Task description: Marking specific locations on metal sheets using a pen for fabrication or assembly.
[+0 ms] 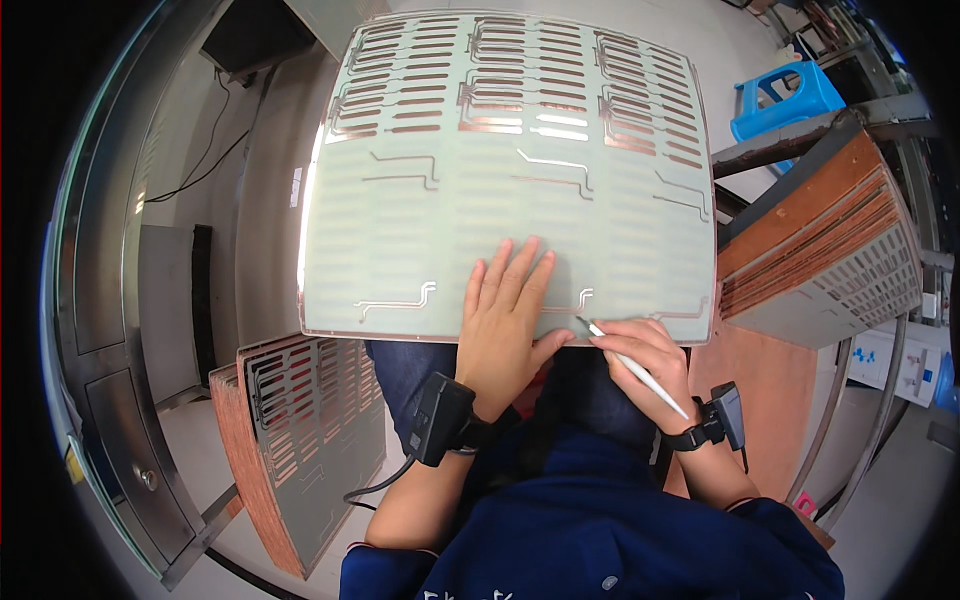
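Observation:
A large pale green circuit board panel [400, 240] with copper tracks lies in front of me, its near edge above my lap. My left hand [505, 315] rests flat on the panel near the middle of that edge, fingers stretched out and slightly spread. In my right hand [650, 365] is a slim white pen-shaped knife [640, 372], gripped like a pencil. Its dark tip meets the panel beside a short bent copper track [586, 297], just right of my left thumb. Bands with dark boxes sit on both wrists.
Stacked copper-edged panels lean at lower left [310, 430] and in a rack at right [820, 240]. A blue plastic stool [785, 100] stands at the far right. A metal cabinet [130, 400] runs along the left, with a cable hanging behind it.

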Available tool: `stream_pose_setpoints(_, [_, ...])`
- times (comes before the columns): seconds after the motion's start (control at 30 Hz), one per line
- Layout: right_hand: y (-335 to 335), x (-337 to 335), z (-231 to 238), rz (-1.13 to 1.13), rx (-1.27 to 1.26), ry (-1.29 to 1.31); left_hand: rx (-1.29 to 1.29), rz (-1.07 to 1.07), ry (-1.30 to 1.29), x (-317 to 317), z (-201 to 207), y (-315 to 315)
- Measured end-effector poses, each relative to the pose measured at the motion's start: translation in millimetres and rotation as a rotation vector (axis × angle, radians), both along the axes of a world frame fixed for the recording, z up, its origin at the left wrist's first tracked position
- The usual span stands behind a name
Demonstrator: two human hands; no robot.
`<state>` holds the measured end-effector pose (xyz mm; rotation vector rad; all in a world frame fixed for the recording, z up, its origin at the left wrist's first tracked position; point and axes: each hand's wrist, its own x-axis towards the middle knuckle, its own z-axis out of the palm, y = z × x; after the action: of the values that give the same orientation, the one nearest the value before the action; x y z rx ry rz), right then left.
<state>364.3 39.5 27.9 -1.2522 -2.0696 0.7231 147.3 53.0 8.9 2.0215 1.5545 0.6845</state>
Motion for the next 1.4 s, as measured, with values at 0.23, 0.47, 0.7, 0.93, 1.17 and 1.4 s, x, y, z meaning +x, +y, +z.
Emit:
stream_pose_setpoints(0.23, [15,-8,1,0.016,-0.037,0.062,-0.003,0.038,0.028,-1,-3,-4])
stream_pose_setpoints(0.47, [21,-15,-2,-0.009,-0.005,0.033,-0.015,0.029,0.043,-2,-1,-3])
stream_pose_setpoints(0.7, [19,-8,-7,0.02,0.062,-0.012,-0.009,0.012,0.053,1,-1,-1])
stream_pose_setpoints(0.93, [17,-5,-5,-0.022,-0.04,0.109,-0.008,-0.008,0.153,-1,-1,-2])
stream_pose_setpoints(1.17, [14,54,1,-0.376,-0.02,0.258,-0.144,-0.131,0.336,12,22,-40])
stream_pose_setpoints(1.4, [26,75,-5,-0.516,-0.067,0.325,-0.055,-0.18,0.148,-10,13,-41])
